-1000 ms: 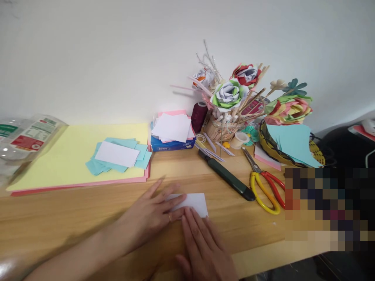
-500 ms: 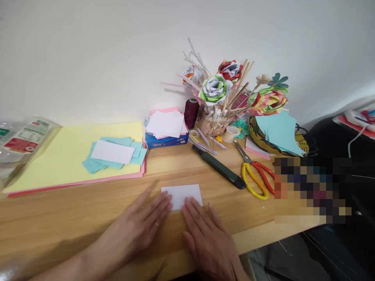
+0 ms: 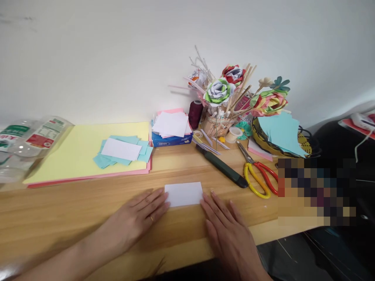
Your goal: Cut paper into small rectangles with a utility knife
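Observation:
A small white rectangle of paper (image 3: 184,194) lies flat on the wooden table (image 3: 88,207) in front of me. My left hand (image 3: 143,210) rests flat with its fingers stretched out, the fingertips at the paper's left edge. At the right edge of the paper, my right hand (image 3: 228,226) lies with fingers extended and slightly spread, the fingertips touching or just beside the lower corner. Neither hand grips anything. Whether the paper is folded or a single layer, I cannot tell.
Behind are large yellow sheets (image 3: 79,148) bearing blue slips (image 3: 131,143), and a blue box (image 3: 172,140) topped with papers. A dark green utility knife (image 3: 224,168) and scissors (image 3: 256,179) lie right. Paper flowers (image 3: 219,91) and a basket (image 3: 256,134) stand behind. Plastic bottles (image 3: 43,136) lie left.
My right hand has slid right, off the paper's surface to its right edge. My left hand has drawn slightly left to the left edge, uncovering more paper. The view has shifted a little.

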`<state>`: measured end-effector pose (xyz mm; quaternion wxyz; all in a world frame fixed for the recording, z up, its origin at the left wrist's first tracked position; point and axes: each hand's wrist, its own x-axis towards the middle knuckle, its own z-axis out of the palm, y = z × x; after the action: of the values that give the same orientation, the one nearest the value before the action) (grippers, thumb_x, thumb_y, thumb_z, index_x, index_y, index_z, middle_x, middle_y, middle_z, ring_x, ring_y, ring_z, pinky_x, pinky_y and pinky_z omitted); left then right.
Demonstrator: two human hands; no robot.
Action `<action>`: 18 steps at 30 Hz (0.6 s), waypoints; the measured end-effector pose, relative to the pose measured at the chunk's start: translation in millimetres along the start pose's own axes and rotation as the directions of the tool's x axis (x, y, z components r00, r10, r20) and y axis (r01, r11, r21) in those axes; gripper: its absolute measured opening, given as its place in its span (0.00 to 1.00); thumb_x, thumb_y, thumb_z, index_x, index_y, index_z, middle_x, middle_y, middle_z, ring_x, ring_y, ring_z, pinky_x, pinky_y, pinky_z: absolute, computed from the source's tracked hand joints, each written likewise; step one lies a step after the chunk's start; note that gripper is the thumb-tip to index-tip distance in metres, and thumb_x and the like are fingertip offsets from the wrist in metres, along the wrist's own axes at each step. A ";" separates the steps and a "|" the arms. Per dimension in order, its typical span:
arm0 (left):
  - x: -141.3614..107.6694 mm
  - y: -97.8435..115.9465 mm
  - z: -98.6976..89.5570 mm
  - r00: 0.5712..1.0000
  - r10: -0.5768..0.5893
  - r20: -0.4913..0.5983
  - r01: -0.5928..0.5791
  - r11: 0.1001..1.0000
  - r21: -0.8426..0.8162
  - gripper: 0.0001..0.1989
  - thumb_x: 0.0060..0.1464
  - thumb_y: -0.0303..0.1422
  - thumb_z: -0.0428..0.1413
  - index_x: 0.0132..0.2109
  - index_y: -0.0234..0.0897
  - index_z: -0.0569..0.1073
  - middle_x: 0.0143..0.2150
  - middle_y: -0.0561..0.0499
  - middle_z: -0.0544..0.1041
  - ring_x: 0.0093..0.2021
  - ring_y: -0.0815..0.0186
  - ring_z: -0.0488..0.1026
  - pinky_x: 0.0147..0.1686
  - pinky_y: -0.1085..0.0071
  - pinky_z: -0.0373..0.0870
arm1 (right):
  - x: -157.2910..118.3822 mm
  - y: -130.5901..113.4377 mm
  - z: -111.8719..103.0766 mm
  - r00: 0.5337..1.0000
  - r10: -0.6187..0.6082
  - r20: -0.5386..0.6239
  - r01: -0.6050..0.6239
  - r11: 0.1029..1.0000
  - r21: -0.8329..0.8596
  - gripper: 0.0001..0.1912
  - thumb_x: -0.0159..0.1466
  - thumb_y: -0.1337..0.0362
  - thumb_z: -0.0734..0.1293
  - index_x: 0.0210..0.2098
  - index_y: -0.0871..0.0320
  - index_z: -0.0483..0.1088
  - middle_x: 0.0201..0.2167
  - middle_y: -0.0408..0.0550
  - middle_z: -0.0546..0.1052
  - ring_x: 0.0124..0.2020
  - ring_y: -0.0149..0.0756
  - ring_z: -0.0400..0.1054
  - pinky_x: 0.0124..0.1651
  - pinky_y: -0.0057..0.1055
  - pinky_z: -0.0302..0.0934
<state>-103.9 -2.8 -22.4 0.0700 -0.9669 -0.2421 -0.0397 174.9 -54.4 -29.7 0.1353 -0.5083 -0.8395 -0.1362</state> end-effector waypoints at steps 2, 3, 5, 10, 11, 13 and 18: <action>-1.8 3.1 0.0 0.999 -0.004 -0.031 0.005 1.000 0.028 0.25 0.60 0.21 0.39 0.64 0.33 0.55 0.65 0.45 0.57 0.66 0.59 0.49 0.61 0.62 0.54 | -2.4 1.8 -0.2 1.000 -0.020 0.017 0.020 1.000 0.003 0.21 0.64 0.69 0.56 0.56 0.60 0.63 0.58 0.45 0.66 0.59 0.35 0.59 0.61 0.37 0.49; -2.8 5.4 -0.2 0.999 -0.008 -0.051 0.011 0.999 0.046 0.25 0.60 0.20 0.39 0.63 0.32 0.56 0.65 0.44 0.58 0.66 0.58 0.50 0.60 0.61 0.55 | -3.6 3.5 -0.5 1.000 -0.024 0.018 0.024 1.000 0.019 0.21 0.64 0.69 0.56 0.56 0.60 0.63 0.57 0.46 0.67 0.59 0.36 0.59 0.59 0.38 0.52; -5.1 10.9 -0.9 0.993 -0.029 -0.111 0.038 0.996 0.084 0.23 0.61 0.20 0.39 0.61 0.30 0.59 0.62 0.42 0.63 0.64 0.57 0.54 0.60 0.60 0.56 | -4.8 10.5 -0.9 1.000 -0.018 -0.024 0.019 0.999 0.049 0.19 0.64 0.69 0.56 0.54 0.61 0.65 0.55 0.49 0.70 0.57 0.36 0.61 0.56 0.38 0.57; -4.0 16.4 -4.9 0.929 -0.108 -0.354 0.147 0.985 0.085 0.19 0.61 0.21 0.42 0.57 0.29 0.65 0.42 0.44 0.77 0.50 0.57 0.71 0.50 0.60 0.67 | 12.5 46.6 2.0 0.991 0.028 -0.133 -0.032 0.999 -0.025 0.18 0.66 0.67 0.56 0.52 0.67 0.66 0.51 0.57 0.72 0.55 0.42 0.63 0.56 0.41 0.59; -1.6 12.4 -6.5 0.923 -0.095 -0.374 0.126 0.990 0.058 0.17 0.61 0.21 0.44 0.55 0.29 0.67 0.37 0.45 0.77 0.46 0.59 0.73 0.47 0.62 0.69 | 20.0 53.5 4.0 0.991 0.051 -0.126 -0.057 0.997 -0.047 0.19 0.66 0.66 0.56 0.53 0.69 0.65 0.52 0.59 0.71 0.56 0.43 0.63 0.56 0.42 0.59; 4.3 -1.8 -10.0 0.924 -0.069 -0.377 0.059 0.998 -0.039 0.14 0.60 0.22 0.47 0.51 0.31 0.70 0.35 0.47 0.77 0.44 0.60 0.73 0.43 0.65 0.71 | 35.9 63.4 9.4 0.992 0.124 -0.033 -0.128 0.985 -0.120 0.23 0.66 0.63 0.56 0.55 0.73 0.62 0.56 0.65 0.67 0.58 0.50 0.59 0.56 0.46 0.58; 11.0 -46.9 -12.9 0.999 -0.032 -0.024 0.023 0.950 -0.311 0.17 0.63 0.29 0.46 0.57 0.40 0.66 0.62 0.48 0.63 0.64 0.57 0.55 0.57 0.56 0.61 | 59.2 71.1 24.3 0.992 0.118 0.051 -0.110 0.984 -0.143 0.23 0.66 0.63 0.56 0.56 0.73 0.61 0.56 0.69 0.65 0.56 0.52 0.60 0.54 0.48 0.58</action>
<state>-117.0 41.2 -3.1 -0.0804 -0.9618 -0.2451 -0.0920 209.6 34.5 -24.1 0.0816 -0.5676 -0.8011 -0.1717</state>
